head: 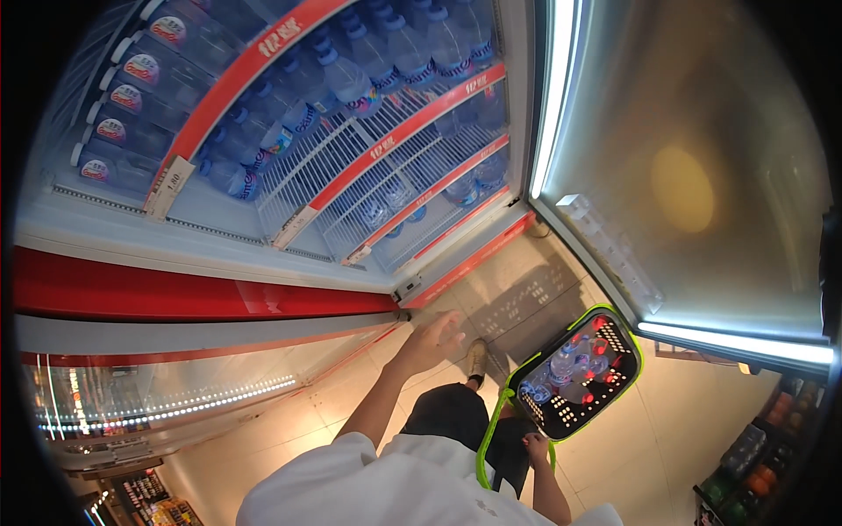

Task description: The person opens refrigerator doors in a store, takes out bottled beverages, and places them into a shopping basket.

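My left hand is held out over the tiled floor, below the corner of an open drinks fridge. Its fingers are apart with nothing in them. My right hand is curled at the near edge of a black plastic shopping basket, seemingly gripping it; its fingers are partly hidden. The basket's green handle hangs down toward my body. Inside lie several clear water bottles, and red shows through the basket's holes. Wire fridge shelves with red edge strips carry plastic water bottles, some upright, some leaning.
To the right the fridge's glass door stands wide open, with lit strips along its frame. A red-trimmed closed door is at the left. My shoe is on the floor tiles. Produce crates stand at lower right.
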A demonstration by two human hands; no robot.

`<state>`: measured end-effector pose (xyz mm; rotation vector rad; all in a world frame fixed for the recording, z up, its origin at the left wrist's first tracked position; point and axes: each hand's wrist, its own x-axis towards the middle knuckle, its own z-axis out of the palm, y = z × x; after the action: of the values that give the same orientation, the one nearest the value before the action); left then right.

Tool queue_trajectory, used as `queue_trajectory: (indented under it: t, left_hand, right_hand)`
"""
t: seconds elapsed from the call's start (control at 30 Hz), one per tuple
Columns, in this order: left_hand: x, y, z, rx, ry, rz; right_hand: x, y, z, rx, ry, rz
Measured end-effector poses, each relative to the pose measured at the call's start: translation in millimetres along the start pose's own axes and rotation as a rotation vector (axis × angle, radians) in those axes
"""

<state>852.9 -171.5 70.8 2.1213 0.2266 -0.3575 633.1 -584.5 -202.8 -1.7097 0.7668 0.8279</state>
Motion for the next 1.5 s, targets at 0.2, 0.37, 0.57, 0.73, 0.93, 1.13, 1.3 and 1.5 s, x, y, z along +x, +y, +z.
queue_trajectory:
  t: [0.2, 0.37, 0.57, 0.73, 0.93, 1.13, 1.3, 1.5]
  left_hand:
    - [83, 60, -150, 0.080, 0.852, 0.392]
    - [202, 93, -271, 0.352, 1.148, 0.490]
    - [237, 123, -302, 0.232, 1.177, 0.338]
    - [184, 100, -255, 0.177, 1.186, 0.814]
    - [-4, 96, -59, -0.567, 0.838, 0.644]
    - [-82, 59, 91, -0.684, 0.268, 0.092]
    - [-76, 64, 131, -0.264, -0.096, 0.250]
    - [-106, 63, 175, 0.053, -0.600, 0.109]
  right_hand:
    - [-99, -82, -27, 0.009, -0.042, 0.144]
    - [-143, -103, -26, -0.027, -0.071, 0.062]
    - [-120, -88, 3, -0.213, 0.052, -0.104]
    - [-92, -106, 15, -0.160, 0.156, -0.191]
    - [-123, -222, 33, -0.214, 0.323, -0.525]
    - [-195, -321, 67, -0.430, 0.079, -1.128]
    - [-152, -251, 34, -0.254, 0.134, -0.829]
    - [-49, -161, -27, -0.356, 0.258, -0.175]
